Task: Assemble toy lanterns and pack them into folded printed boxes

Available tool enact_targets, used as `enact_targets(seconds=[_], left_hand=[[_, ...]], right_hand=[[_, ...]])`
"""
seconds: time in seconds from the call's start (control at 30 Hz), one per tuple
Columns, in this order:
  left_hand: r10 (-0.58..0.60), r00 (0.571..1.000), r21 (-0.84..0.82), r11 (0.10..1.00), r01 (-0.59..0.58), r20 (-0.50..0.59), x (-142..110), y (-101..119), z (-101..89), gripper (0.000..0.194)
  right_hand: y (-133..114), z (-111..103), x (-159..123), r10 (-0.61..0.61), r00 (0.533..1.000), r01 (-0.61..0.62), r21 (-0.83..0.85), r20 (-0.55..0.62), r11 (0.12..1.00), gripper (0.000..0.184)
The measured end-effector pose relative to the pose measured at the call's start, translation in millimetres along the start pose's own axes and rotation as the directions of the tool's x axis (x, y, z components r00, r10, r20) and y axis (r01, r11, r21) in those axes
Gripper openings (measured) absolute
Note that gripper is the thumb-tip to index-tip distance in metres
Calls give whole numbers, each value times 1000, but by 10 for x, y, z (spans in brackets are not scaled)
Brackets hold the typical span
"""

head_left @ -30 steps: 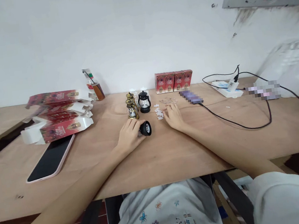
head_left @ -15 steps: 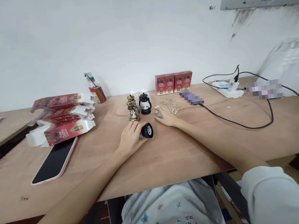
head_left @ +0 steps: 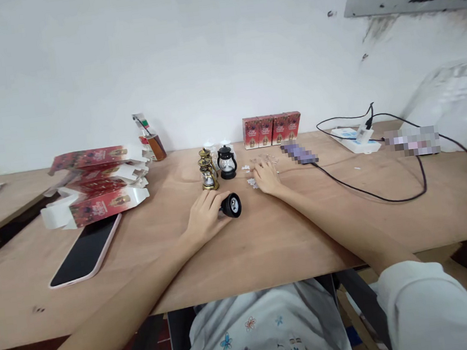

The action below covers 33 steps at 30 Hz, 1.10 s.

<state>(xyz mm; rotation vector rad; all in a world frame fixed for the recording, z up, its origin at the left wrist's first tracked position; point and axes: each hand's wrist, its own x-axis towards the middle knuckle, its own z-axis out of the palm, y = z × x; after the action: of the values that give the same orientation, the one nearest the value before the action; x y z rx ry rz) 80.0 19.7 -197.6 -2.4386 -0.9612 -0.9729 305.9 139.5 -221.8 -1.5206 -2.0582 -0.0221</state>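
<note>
My left hand [head_left: 205, 215] is wrapped round a small black lantern [head_left: 232, 205], tilted so that its round open base faces me. Past those fingers stand gold lanterns [head_left: 209, 177] and an upright black lantern [head_left: 226, 163], with white ones [head_left: 209, 144] partly hidden behind. My right hand [head_left: 267, 177] rests on the table among small loose parts, its fingers bent down and close together. Whatever is under its fingertips is hidden. Small white pieces [head_left: 252, 183] lie just left of it, and thin wire-like bits [head_left: 273, 159] show behind it.
Red printed boxes [head_left: 273, 130] stand by the wall. Unfolded red cartons [head_left: 101, 205] lie at left, partly over a phone [head_left: 83, 253]. A bottle of brown liquid [head_left: 154, 146] stands behind. On the right are a purple blurred object [head_left: 299, 153], a black cable [head_left: 372, 199] and a power strip [head_left: 357, 140].
My right hand has shifted slightly right, off the white pieces and onto the spot where small round parts lay. My left hand keeps the black lantern in nearly the same place.
</note>
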Motion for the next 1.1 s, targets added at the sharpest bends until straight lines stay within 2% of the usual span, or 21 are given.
enact_targets(seconds=[0.23,0.33,0.4,0.47,0.6,0.73,0.83,0.97,1.1], left_hand=[[7,1000,26,1000,-7,14,16,12,-11,33],[23,1000,38,999,-23,-7,20,17,-16,31],[29,999,40,999,-28,-22,19,17,-15,31],[28,999,35,999,-27,-31,15,14,-12,32],[-1,999,24,1000,2,-49,1,5,3,33],[5,997,40,999,-2,-75,-9,5,22,33],[56,995,67,997,-50,-86,-3,13,30,33],[129,987,109,987,-118,-97,14,30,24,29],[143,985,126,983,-131,-96,26,41,19,27]], right_hand=[[35,51,51,73,996,-73,-2,43,997,33],[-1,25,29,59,998,-59,-9,-4,998,35],[-41,-28,-26,3,995,-4,-10,-96,1000,35],[-98,-99,-138,-90,973,95,15,-214,995,34],[-274,-243,-524,-281,866,364,137,-414,921,26],[-508,-348,-875,-426,799,539,190,-425,821,8],[-647,-391,-960,-488,765,598,183,-420,780,7],[-705,-393,-935,-492,754,617,210,-435,759,8],[-689,-352,-927,-482,745,634,263,-462,727,8]])
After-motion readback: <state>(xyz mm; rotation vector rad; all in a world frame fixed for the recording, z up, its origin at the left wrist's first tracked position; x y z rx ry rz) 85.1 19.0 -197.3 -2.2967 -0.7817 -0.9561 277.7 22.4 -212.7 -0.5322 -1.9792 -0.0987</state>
